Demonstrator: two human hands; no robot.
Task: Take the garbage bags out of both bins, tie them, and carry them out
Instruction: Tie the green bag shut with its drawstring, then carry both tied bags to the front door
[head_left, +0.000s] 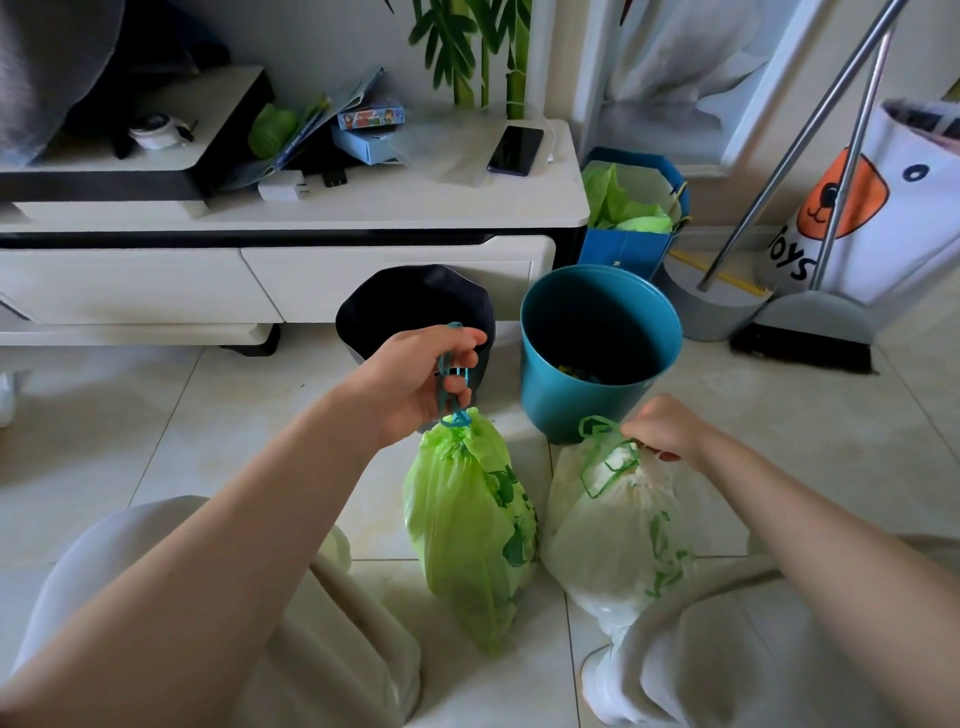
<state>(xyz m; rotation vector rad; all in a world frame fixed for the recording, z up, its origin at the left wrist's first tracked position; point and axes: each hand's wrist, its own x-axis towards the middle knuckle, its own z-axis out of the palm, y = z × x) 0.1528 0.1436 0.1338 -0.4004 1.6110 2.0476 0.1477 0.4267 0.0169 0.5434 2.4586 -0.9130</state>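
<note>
1. The left hand (421, 379) pinched the drawstring (452, 384) of the green bag (467, 525), lifting its neck shut.
2. The right hand (665, 428) gripped the white bag (618, 540) at its cords (probably ready for carrying).
3. Both bins (597, 353) stood behind on the floor (156, 415).

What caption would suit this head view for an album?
Left hand lifts the tied green bag; right hand grips the white bag before two bins.

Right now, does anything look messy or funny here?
Yes. The teal bin has no bag, but small scraps sit at its bottom. Both tied bags, green bag and white bag, look intact.
</note>
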